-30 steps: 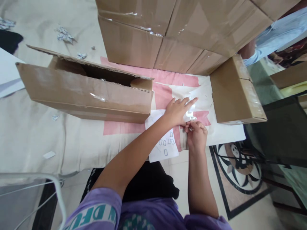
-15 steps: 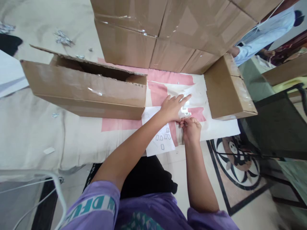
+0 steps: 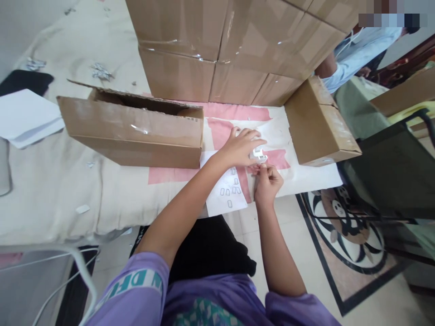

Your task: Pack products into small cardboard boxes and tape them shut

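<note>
Clasping 1 white object: left hand | grip pinched together: right hand | 1 marked sheet

Two hands are in view, one left hand and one right hand, with one small white object. There is one sheet with seven visible drawn outlines, one open cardboard box, one separate box at right, three box faces along the stack's lowest row, and at least three crumpled scraps.
</note>
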The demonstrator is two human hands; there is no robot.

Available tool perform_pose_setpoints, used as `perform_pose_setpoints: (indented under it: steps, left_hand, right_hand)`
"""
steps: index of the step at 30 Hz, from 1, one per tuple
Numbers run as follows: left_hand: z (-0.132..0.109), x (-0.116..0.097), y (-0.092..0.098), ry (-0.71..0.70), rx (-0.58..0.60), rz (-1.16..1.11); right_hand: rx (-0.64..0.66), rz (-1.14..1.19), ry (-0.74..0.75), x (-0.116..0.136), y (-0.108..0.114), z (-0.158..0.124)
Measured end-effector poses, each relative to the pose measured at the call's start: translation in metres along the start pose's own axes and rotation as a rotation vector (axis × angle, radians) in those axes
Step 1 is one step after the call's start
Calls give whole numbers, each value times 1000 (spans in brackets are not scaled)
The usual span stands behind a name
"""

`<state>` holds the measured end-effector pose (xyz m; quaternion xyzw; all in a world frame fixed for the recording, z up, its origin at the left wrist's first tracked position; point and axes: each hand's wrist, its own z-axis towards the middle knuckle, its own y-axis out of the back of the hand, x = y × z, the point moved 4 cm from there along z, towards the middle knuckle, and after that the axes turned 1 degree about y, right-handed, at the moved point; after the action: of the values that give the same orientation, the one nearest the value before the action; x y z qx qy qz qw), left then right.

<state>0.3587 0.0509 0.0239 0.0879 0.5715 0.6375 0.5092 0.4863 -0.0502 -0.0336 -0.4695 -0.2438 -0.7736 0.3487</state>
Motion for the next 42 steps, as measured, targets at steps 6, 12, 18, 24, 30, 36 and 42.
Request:
perform_pose_setpoints:
  steps: [6,12,18,24,30,36,42]
  left_hand:
    - [3,-11,7,-130,49,-174]
    - [2,-9,8,-150,110,-245]
    - [-4,-22,24,-205,120,-149]
    - [-22,-42,26,-248,47,198]
    - [-64,-61,44,-240,-108,445]
    - [-125,-67,136,-72,-75,363]
    - [-154,-33,227,295,20,57]
  right_hand:
    - [37,-146,158,18,-4,-2]
    - [45,-272,301,26,-7,-6]
    - [48,-370,450,35,-8,-11]
    - [73,-375,516,36,-9,-14]
    - [238,-17,178,14,-11,-9]
    - [514,64,319,64,-57,2]
    - [756,95,454,132,-155,10]
